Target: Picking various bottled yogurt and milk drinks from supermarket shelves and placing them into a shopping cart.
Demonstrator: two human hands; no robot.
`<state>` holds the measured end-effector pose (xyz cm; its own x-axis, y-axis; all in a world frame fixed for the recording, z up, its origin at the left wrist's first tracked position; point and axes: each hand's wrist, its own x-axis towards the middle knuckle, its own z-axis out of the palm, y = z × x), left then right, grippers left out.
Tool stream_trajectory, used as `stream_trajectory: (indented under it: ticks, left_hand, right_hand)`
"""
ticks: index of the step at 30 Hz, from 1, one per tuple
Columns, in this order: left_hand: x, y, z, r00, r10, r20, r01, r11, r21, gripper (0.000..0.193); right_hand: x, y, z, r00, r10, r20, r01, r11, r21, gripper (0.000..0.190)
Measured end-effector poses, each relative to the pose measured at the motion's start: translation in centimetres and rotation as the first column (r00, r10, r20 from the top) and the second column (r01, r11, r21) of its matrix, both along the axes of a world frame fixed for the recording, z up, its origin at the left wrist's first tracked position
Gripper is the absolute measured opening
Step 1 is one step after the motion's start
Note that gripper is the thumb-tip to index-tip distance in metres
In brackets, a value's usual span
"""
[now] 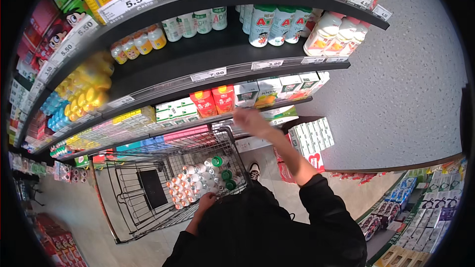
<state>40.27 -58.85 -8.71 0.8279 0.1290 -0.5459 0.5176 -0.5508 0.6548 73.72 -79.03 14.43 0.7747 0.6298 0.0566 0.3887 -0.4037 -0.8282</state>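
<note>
My right hand (248, 120), blurred, reaches out in front of a low shelf, near red drink cartons (225, 101) and white-and-green juice cartons (246, 95). Blur hides its fingers, and I see no product clearly in it. Below my body, my left hand (208, 201) rests at the near side of a wire shopping cart (153, 189). Whether it grips the cart's rim or touches the bottles cannot be made out. Inside the cart lie packs of small white bottles with orange caps (182, 193), and several bottles with green caps (227, 175).
Curved black shelves (185, 57) hold several blue-and-white bottles (262, 26), yellow-labelled bottles (141, 41) and white peach-coloured-label bottles (324, 34). A grey speckled panel (408, 81) closes the right end. Stacked white boxes (313, 137) stand on the floor by my shoe (254, 171).
</note>
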Motion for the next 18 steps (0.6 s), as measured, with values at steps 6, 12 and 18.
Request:
stream_trajectory:
  ticks: [6, 12, 18]
  left_hand:
    - [-0.5, 1.2, -0.3, 0.997, -0.082, -0.004, 0.082, 0.995, 0.058, 0.029]
    - [-0.7, 1.1, -1.0, 0.996, -0.089, 0.005, 0.088, 0.991, 0.097, 0.028]
    - [-0.2, 0.3, 0.5, 0.991, -0.041, 0.125, 0.038, 0.999, 0.025, 0.024]
  right_hand:
    - [7.3, 0.3, 16.4, 0.716, -0.575, 0.396, 0.269, 0.751, 0.603, 0.012]
    - [14.1, 1.4, 20.6, 0.654, -0.546, 0.524, 0.488, 0.833, 0.259, 0.037]
    - [17.1, 1.8, 19.4, 0.604, -0.522, 0.602, 0.471, 0.843, 0.259, 0.05]
